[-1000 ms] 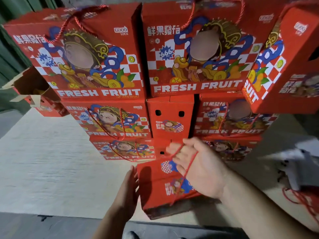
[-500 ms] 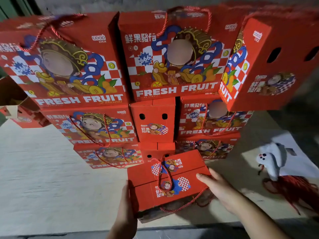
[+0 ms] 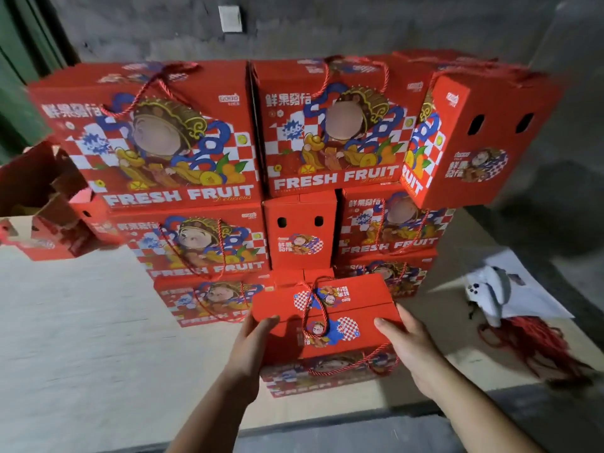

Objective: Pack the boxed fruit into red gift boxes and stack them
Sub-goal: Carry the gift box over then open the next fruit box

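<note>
**Closed gift box in both hands, right in front of the stack**

So the person has a red gift box (image 3: 323, 318) held between both hands, low in the middle of the view, just in front of the stack of gift boxes (image 3: 248, 178) that's piled on a pale board (image 3: 81, 322) against the concrete wall (image 3: 327, 27). Its top flaps are folded shut and the red rope handle (image 3: 315, 313) flops loose across the lid, so my read is the packing part is finished for this one and it's about to go on the pile.

Left hand (image 3: 253, 349) is clamped on the left end, fingers wrapped round the top corner. Right hand (image 3: 410, 343) has its fingers lying on the lid at the right end with the palm cupping the side. Both are gripping the same box, arms reaching forward and down from the bottom of the frame. Makes sense to grab it by the ends like that, since the rope is floppy and two hands keep it level for placing.

I can't tell whether the box is lifted or resting on something; another printed box face (image 3: 327, 377) shows right underneath it.

The stack is three layers high (some boxes turned end-on, showing two dark holes). Off to the left sits an open gift box (image 3: 39, 204) with flaps up, and on the right a bundle of red rope (image 3: 529, 344) beside a white glove (image 3: 490, 289).
</note>
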The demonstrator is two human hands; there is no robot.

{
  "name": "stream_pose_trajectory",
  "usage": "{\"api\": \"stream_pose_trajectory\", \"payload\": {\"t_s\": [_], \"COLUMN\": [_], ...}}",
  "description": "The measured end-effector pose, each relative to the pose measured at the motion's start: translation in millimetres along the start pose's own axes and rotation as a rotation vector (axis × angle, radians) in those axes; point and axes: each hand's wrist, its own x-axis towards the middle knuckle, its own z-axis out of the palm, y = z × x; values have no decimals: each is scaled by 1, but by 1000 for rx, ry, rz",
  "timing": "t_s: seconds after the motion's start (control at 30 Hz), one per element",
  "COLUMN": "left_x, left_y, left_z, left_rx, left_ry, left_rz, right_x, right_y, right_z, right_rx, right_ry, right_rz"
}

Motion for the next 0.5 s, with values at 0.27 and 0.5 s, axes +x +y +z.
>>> {"api": "stream_pose_trajectory", "payload": {"t_s": [0.27, 0.5], "left_x": [-34, -70], "left_y": [18, 53], "left_z": [-86, -161], "left_rx": [60, 67], "left_ry": [94, 288], "left_rz": [49, 216], "right_x": [-23, -28], "right_y": [-2, -28], "right_z": [72, 156], "right_rx": [-19, -32], "right_ry": [-164, -382], "right_rz": [-29, -114]}}
